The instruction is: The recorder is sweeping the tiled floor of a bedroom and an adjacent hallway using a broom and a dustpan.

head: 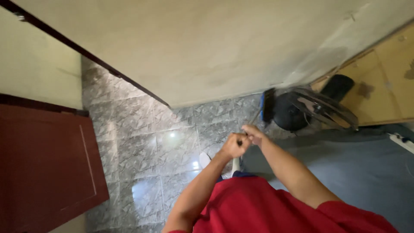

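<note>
Both of my hands grip a thin dark handle in front of my red shirt. My left hand point(234, 146) is closed around the handle lower down. My right hand point(253, 133) holds it just above. The handle runs up and right to a blue and black head point(267, 105) that rests near the base of the cream wall point(207, 47), where the grey marble floor tiles point(146, 142) end.
A black standing fan point(317, 108) leans at the right by a wooden panel point(384, 77). A dark red door point(43, 164) stands at the left. A grey mat point(358, 168) covers the floor at right, with a white power strip point(401, 141) at its edge.
</note>
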